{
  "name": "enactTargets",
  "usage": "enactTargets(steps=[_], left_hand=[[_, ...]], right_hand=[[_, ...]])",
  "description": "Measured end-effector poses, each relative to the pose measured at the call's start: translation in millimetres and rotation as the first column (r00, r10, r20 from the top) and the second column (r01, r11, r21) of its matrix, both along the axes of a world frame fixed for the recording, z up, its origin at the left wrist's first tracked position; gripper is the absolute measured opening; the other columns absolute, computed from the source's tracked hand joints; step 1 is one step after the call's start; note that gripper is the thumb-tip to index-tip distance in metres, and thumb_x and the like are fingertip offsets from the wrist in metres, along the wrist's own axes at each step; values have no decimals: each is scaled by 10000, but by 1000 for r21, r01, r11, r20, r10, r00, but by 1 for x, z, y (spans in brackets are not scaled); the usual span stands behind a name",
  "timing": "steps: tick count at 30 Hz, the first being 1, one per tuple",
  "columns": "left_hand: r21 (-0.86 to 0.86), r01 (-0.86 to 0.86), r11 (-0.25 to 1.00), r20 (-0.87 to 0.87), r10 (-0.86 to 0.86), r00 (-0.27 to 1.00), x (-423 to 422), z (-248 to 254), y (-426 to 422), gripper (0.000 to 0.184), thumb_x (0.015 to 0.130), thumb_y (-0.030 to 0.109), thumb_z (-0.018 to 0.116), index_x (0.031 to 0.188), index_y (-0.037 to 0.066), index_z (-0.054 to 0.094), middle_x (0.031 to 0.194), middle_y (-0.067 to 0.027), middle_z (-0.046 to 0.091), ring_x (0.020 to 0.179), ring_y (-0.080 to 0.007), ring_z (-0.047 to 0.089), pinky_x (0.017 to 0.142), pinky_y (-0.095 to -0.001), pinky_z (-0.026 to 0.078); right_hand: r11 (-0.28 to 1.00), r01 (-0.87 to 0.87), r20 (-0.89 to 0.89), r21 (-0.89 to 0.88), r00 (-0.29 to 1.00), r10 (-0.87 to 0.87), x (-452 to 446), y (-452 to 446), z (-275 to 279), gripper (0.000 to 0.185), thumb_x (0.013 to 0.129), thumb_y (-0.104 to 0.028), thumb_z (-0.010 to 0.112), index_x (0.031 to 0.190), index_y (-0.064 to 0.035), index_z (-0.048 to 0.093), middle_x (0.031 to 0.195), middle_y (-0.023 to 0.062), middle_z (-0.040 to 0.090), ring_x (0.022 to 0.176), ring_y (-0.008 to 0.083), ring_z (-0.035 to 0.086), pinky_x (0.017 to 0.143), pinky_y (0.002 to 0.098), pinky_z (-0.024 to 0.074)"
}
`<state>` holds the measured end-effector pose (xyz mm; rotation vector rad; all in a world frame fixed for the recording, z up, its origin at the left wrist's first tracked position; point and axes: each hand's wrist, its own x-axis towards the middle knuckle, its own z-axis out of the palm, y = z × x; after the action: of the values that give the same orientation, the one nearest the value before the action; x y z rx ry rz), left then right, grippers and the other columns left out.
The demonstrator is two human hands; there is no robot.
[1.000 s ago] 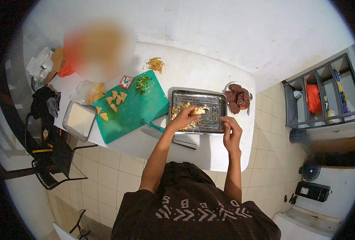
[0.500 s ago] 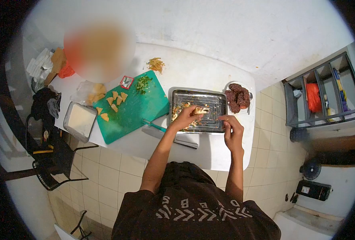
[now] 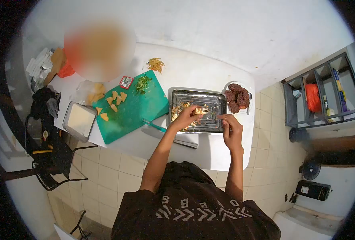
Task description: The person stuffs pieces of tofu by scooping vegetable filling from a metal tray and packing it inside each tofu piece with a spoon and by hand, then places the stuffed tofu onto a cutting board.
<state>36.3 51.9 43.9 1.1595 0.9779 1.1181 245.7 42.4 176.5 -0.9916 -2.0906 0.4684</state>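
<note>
Pinching a small pale piece (image 3: 201,111) between thumb and fingers, the left hand (image 3: 185,119) is above the metal tray (image 3: 213,103), near the right end of the surface (image 3: 221,156). The right hand (image 3: 232,127) curls its fingers by the tray's near right corner; I can't tell whether they grip anything. Chopped bits (image 3: 176,111) lie in the tray's left part. A green board (image 3: 125,116) sits to the left, dark food (image 3: 237,98) to the right.

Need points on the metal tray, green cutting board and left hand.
Metal tray (image 3: 216,103): head view, bare floor inside, right side.
Green cutting board (image 3: 123,122): head view, bare surface near the middle.
Left hand (image 3: 184,119): head view, middle of the hand.
</note>
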Motion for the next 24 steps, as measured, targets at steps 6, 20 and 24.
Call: enactTargets(steps=[6, 20, 24], left_hand=[[46, -39, 998, -7, 39, 999, 4, -11, 1, 353, 926, 113, 695, 1212, -56, 575, 786, -28, 621, 724, -91, 611, 653, -276, 500], [27, -80, 996, -11, 80, 997, 3, -15, -4, 344, 929, 112, 688, 1218, -43, 586, 824, -45, 650, 757, -97, 639, 659, -278, 529], [9, -60, 998, -34, 61, 998, 1, -20, -3, 359, 925, 112, 694, 1241, -23, 594, 842, -47, 655, 767, -94, 621, 676, -267, 520]], right_hand=[[999, -12, 5, -31, 1000, 12, -1, 1, -5, 165, 976, -28, 521, 1001, 14, 679, 942, 132, 680, 667, 179, 593, 603, 296, 482], [995, -15, -5, -101, 1000, 15, 0, 3, -9, 167, 982, -42, 525, 1005, 19, 679, 973, 148, 687, 682, 207, 607, 642, 308, 497], [995, -25, -10, -101, 1000, 24, 0, 6, -15, 173, 989, -67, 526, 1006, 18, 676, 959, 135, 685, 671, 184, 596, 619, 290, 482]])
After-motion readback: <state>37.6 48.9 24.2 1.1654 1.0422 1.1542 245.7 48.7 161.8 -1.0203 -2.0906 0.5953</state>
